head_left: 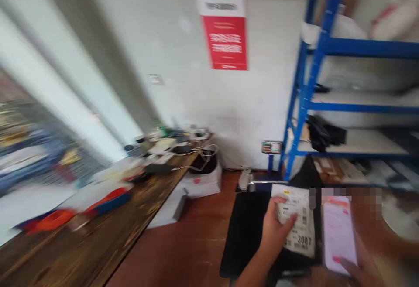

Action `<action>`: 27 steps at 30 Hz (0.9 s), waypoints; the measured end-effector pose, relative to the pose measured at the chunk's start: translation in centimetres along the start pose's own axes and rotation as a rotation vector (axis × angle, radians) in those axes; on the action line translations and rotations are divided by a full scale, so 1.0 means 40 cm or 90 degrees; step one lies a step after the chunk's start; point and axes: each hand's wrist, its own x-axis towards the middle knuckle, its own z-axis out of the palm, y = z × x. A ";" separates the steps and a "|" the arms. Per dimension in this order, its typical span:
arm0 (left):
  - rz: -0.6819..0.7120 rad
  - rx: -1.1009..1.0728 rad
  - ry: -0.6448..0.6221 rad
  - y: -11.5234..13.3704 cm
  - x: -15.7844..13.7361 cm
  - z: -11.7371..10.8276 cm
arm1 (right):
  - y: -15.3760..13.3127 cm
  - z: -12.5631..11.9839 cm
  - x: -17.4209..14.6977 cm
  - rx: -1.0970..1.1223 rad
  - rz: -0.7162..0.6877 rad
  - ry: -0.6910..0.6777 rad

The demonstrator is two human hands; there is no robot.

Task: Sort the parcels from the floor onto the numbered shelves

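My left hand (278, 221) grips a dark parcel by its edge, with the thumb across the white shipping label (303, 221). The label has printed text, codes and the number 3007. To its right, my right hand (362, 265) holds a phone (338, 234) with a lit, pale pink screen. Its thumb lies over the lower part of the screen. The phone is upright beside the label. Part of the area around the phone's top is pixelated, and the right hand is blurred. Below the parcel is a black flat surface (242, 234).
A wooden table (131, 226) at left bears a red and blue tape roll (111, 199), cables and clutter. White boxes (204, 182) stand beneath it. A blue shelf rack (304, 95) rises at right, with a small display (271, 147) beside it. A red poster (224, 38) hangs on the wall.
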 end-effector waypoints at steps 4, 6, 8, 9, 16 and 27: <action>0.050 0.065 -0.072 0.065 0.028 0.153 | -0.061 -0.111 -0.036 0.062 -0.102 0.061; 0.074 0.106 -0.137 0.076 0.035 0.248 | -0.107 -0.179 -0.033 0.067 -0.147 0.026; 0.084 0.130 -0.210 0.078 0.027 0.357 | -0.149 -0.257 -0.032 0.079 -0.177 0.019; 0.084 0.130 -0.246 0.078 0.017 0.417 | -0.166 -0.300 -0.034 0.087 -0.190 0.027; 0.010 0.016 -0.489 0.069 -0.088 0.861 | -0.245 -0.602 -0.062 0.128 -0.240 0.133; -0.089 0.117 -0.723 0.013 -0.143 1.245 | -0.284 -0.866 -0.047 0.248 -0.204 0.440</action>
